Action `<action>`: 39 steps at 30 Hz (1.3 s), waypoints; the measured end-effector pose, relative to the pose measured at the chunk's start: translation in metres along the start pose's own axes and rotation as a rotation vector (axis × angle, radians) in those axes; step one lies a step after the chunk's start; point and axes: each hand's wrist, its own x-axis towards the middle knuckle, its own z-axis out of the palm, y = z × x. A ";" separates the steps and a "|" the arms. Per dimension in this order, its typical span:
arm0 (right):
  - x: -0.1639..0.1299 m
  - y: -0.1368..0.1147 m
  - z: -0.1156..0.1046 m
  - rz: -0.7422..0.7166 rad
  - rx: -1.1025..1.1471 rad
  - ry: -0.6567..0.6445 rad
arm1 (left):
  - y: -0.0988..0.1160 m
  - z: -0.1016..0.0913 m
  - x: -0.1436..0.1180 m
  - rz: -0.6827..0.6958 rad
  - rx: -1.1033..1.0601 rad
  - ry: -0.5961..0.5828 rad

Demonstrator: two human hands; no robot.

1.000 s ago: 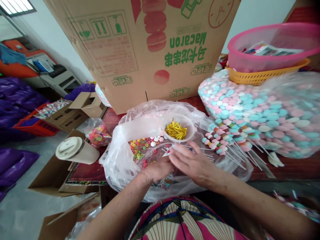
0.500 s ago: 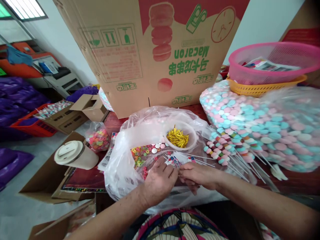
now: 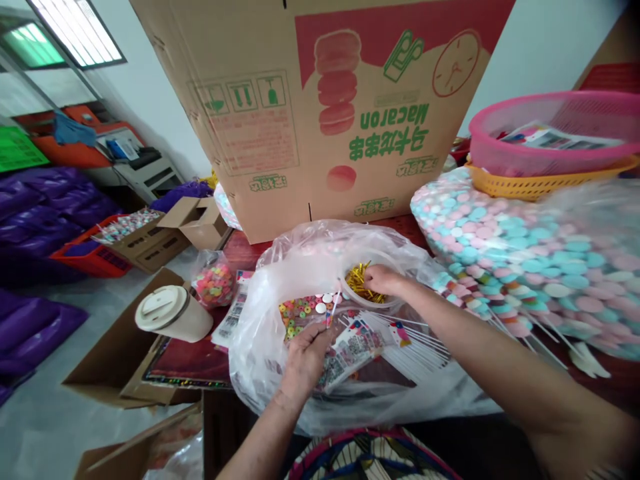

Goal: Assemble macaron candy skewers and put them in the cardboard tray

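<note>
At the centre of the frame I see my right hand point(image 3: 381, 280) reaching into the white bowl point(image 3: 387, 257), fingers curled onto the gold twist ties point(image 3: 361, 283). Just below and left of it, my left hand point(image 3: 306, 352) pinches a thin white stick point(image 3: 334, 305) upright, with a printed packet point(image 3: 350, 350) lying against its fingers. Both rest over the clear plastic bag point(image 3: 260, 340) of coloured ring candies point(image 3: 295, 312). Finished candy skewers point(image 3: 480, 307) lie to the right of my forearm.

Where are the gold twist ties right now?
The gold twist ties lie in a white bowl mid-table, under the right hand, before the big cardboard box.
</note>
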 end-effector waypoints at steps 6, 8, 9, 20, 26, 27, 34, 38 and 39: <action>-0.031 0.006 -0.030 0.002 0.100 0.036 | 0.004 0.014 0.005 -0.013 -0.117 -0.019; -0.057 -0.002 -0.029 -0.097 0.195 0.070 | 0.004 0.016 0.004 -0.039 -0.182 -0.025; -0.071 -0.008 -0.023 -0.174 0.265 0.073 | 0.004 0.017 0.004 -0.054 -0.212 -0.032; -0.118 -0.029 0.054 -0.529 0.380 0.299 | 0.005 0.018 -0.003 0.044 0.055 -0.167; -0.121 -0.030 0.065 -0.401 0.302 0.372 | -0.007 0.022 -0.006 0.078 -0.070 -0.160; -0.122 -0.032 0.071 -0.375 0.359 0.456 | -0.009 0.024 -0.005 0.059 -0.155 -0.109; -0.136 -0.029 0.050 -0.513 0.697 0.142 | -0.008 0.010 -0.003 -0.371 -0.506 -0.481; -0.136 -0.024 0.030 -0.671 0.693 -0.034 | -0.005 0.004 -0.004 -0.432 -0.607 -0.649; -0.135 -0.024 0.033 -0.641 0.657 0.026 | -0.004 0.006 -0.004 -0.415 -0.629 -0.616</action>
